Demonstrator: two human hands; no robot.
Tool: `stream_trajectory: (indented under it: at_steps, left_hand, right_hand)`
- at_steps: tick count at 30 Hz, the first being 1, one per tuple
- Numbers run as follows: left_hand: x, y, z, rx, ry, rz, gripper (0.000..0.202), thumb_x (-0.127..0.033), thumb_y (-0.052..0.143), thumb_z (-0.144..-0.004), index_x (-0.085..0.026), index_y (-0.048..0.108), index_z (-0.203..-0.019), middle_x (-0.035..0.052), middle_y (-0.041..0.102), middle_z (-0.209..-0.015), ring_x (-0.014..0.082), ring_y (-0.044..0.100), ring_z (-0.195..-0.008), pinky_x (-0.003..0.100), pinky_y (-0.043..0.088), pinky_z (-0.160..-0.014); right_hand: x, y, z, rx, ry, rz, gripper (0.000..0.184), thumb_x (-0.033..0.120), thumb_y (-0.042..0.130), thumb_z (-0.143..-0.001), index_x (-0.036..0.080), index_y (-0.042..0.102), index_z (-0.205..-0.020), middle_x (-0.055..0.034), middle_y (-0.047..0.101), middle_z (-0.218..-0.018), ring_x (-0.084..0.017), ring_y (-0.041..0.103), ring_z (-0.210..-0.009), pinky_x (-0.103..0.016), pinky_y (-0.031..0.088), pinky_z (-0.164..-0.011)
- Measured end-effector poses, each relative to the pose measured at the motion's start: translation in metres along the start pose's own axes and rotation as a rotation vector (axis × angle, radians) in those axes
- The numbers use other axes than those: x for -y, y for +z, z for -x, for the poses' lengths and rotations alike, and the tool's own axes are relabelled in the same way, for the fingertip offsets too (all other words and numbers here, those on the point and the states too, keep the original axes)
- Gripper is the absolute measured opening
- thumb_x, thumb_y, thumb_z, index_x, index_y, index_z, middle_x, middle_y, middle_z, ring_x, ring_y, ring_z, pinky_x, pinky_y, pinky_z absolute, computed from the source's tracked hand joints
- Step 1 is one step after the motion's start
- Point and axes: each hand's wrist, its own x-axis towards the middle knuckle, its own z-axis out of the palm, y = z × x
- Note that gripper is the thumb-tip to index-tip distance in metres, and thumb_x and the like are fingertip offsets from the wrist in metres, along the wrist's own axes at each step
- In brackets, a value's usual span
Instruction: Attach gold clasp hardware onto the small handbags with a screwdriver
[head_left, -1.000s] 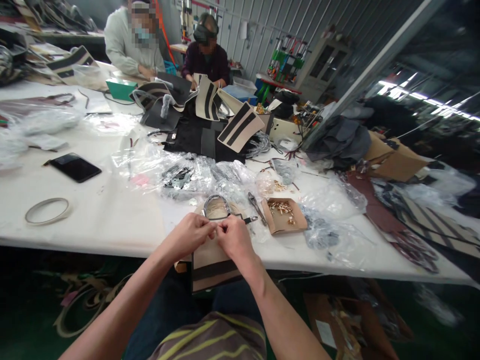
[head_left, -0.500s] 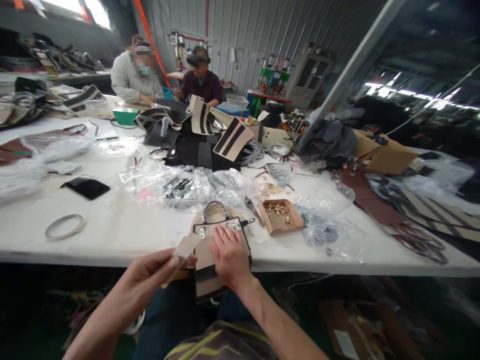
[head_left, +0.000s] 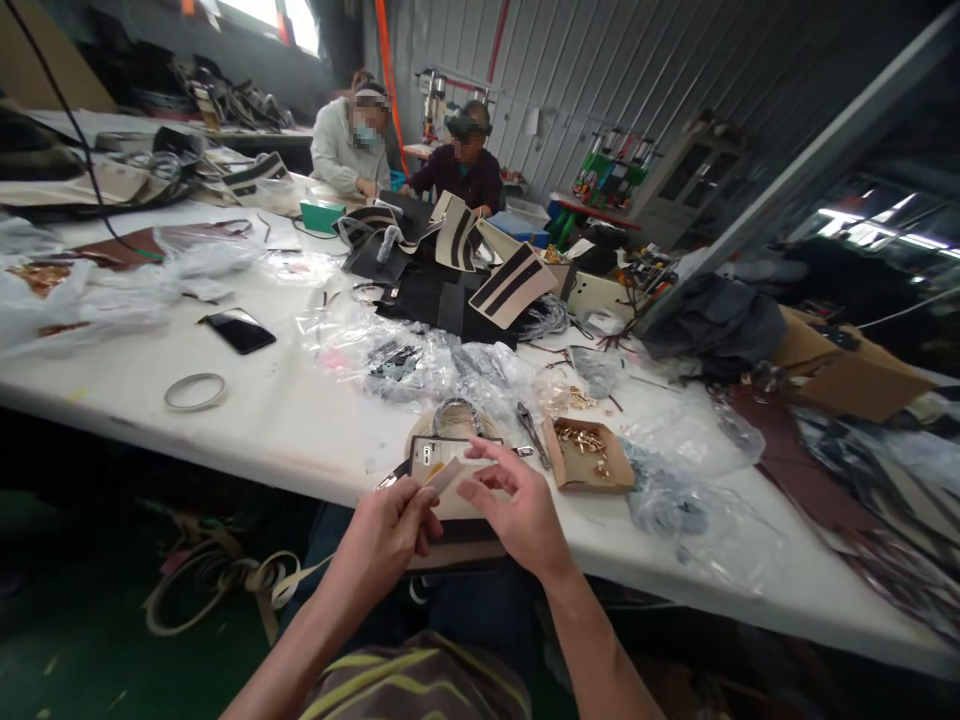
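Observation:
My left hand (head_left: 401, 522) is closed in a pinch on a pale tape strip (head_left: 444, 476), whose short end sticks out to the right. Facing it, my right hand (head_left: 521, 505) has its fingers curved and apart, near the strip's tip, with nothing visibly in it. Below both hands a beige handbag (head_left: 469, 503) with dark trim and a dark band lies at the table's front edge, partly covered by them. Its looped handle (head_left: 457, 408) points away from me, and a small metal fitting (head_left: 427, 455) shows at its upper left.
Right of the bag are pliers (head_left: 531, 432) and a cardboard tray (head_left: 592, 470) of gold-coloured hardware. Clear plastic bags (head_left: 450, 365) lie behind. A phone (head_left: 238, 330) and a ring-shaped coil (head_left: 195, 391) are at left. Two people (head_left: 349, 145) work across the table (head_left: 315, 430).
My right hand has lifted off the bag, and its fingers have spread beside the strip. My left hand has brought the strip over the bag. The view has turned left.

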Motion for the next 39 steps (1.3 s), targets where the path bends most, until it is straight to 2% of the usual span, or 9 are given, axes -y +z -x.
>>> stream_trajectory:
  at_steps: [4, 8, 10, 12, 16, 19, 22, 29, 39]
  left_hand:
    - [-0.007, 0.001, 0.005, 0.009, 0.04, -0.128, 0.04, -0.054, 0.06, -0.105, -0.018, 0.075, -0.096, 0.0104, 0.079, -0.088, 0.0252, 0.074, -0.079, 0.033, 0.056, -0.074]
    - [-0.013, -0.003, 0.007, 0.107, 0.145, 0.014, 0.058, -0.037, 0.073, -0.096, -0.021, 0.062, -0.15, 0.0147, 0.076, -0.137, 0.0295, 0.073, -0.121, 0.035, 0.057, -0.098]
    - [-0.013, -0.002, 0.004, 0.187, 0.179, 0.02, 0.043, -0.034, 0.063, -0.103, -0.021, 0.067, -0.144, 0.0104, 0.08, -0.118, 0.0245, 0.076, -0.104, 0.031, 0.056, -0.09]
    - [-0.009, 0.003, -0.001, 0.224, 0.181, -0.046, 0.03, -0.036, 0.052, -0.11, -0.02, 0.077, -0.114, 0.0031, 0.074, -0.082, 0.019, 0.068, -0.074, 0.028, 0.049, -0.072]
    - [0.006, 0.02, -0.005, 0.001, 0.181, -0.148, 0.049, -0.044, 0.053, -0.111, -0.021, 0.061, -0.069, -0.0002, 0.059, -0.061, 0.0156, 0.052, -0.06, 0.029, 0.034, -0.062]
    - [0.017, 0.032, 0.001, -0.209, 0.144, -0.219, 0.051, -0.051, 0.055, -0.109, -0.021, 0.057, -0.068, -0.0002, 0.054, -0.059, 0.0154, 0.048, -0.058, 0.03, 0.031, -0.061]
    - [0.024, 0.04, 0.002, -0.3, 0.092, -0.22, 0.052, -0.056, 0.054, -0.108, -0.022, 0.061, -0.07, 0.0023, 0.057, -0.061, 0.0174, 0.053, -0.059, 0.03, 0.035, -0.062]
    - [0.044, 0.055, -0.021, -0.148, -0.21, 0.422, 0.057, -0.076, 0.051, -0.099, -0.022, 0.058, -0.084, -0.0068, 0.045, -0.053, 0.0123, 0.042, -0.036, 0.024, 0.034, -0.039]
    - [0.046, 0.069, -0.013, -0.189, -0.218, 0.499, 0.053, -0.072, 0.055, -0.101, -0.02, 0.06, -0.091, -0.0046, 0.056, -0.058, 0.0115, 0.051, -0.036, 0.02, 0.038, -0.036]
  right_hand:
    - [0.015, 0.005, -0.006, -0.01, -0.042, 0.008, 0.016, 0.036, 0.08, -0.101, 0.023, 0.086, -0.095, -0.0047, 0.082, -0.092, -0.02, 0.074, -0.083, -0.03, 0.06, -0.075]
    - [0.017, -0.002, -0.003, 0.144, -0.072, 0.028, 0.014, 0.032, 0.077, -0.103, 0.024, 0.084, -0.094, -0.0028, 0.08, -0.09, -0.018, 0.071, -0.082, -0.029, 0.056, -0.075]
    - [0.016, -0.005, -0.003, 0.187, -0.079, 0.057, 0.016, 0.031, 0.075, -0.105, 0.023, 0.082, -0.093, -0.0023, 0.078, -0.09, -0.018, 0.069, -0.08, -0.029, 0.055, -0.075]
    - [0.013, -0.005, -0.005, 0.15, -0.087, 0.107, 0.018, 0.032, 0.073, -0.106, 0.023, 0.08, -0.093, -0.0025, 0.077, -0.089, -0.018, 0.068, -0.078, -0.029, 0.054, -0.073]
    - [0.004, 0.005, -0.008, 0.033, -0.109, 0.239, 0.019, 0.033, 0.067, -0.109, 0.022, 0.076, -0.096, -0.0038, 0.077, -0.092, -0.019, 0.068, -0.08, -0.03, 0.053, -0.074]
    - [-0.006, 0.019, -0.017, 0.009, -0.131, 0.294, 0.017, 0.03, 0.065, -0.109, 0.023, 0.074, -0.097, -0.0048, 0.077, -0.095, -0.02, 0.069, -0.086, -0.031, 0.053, -0.076]
    - [-0.019, 0.033, -0.035, 0.129, -0.152, 0.303, 0.016, 0.023, 0.064, -0.107, 0.023, 0.072, -0.093, -0.0043, 0.076, -0.096, -0.021, 0.07, -0.092, -0.031, 0.052, -0.08]
    - [-0.048, 0.048, -0.08, 0.286, -0.158, 0.464, 0.02, 0.016, 0.063, -0.103, 0.023, 0.069, -0.085, -0.0034, 0.074, -0.091, -0.022, 0.067, -0.087, -0.034, 0.047, -0.085]
    - [-0.049, 0.053, -0.08, 0.339, -0.158, 0.549, 0.019, 0.017, 0.065, -0.105, 0.023, 0.071, -0.087, -0.0045, 0.075, -0.096, -0.022, 0.068, -0.091, -0.033, 0.047, -0.087]
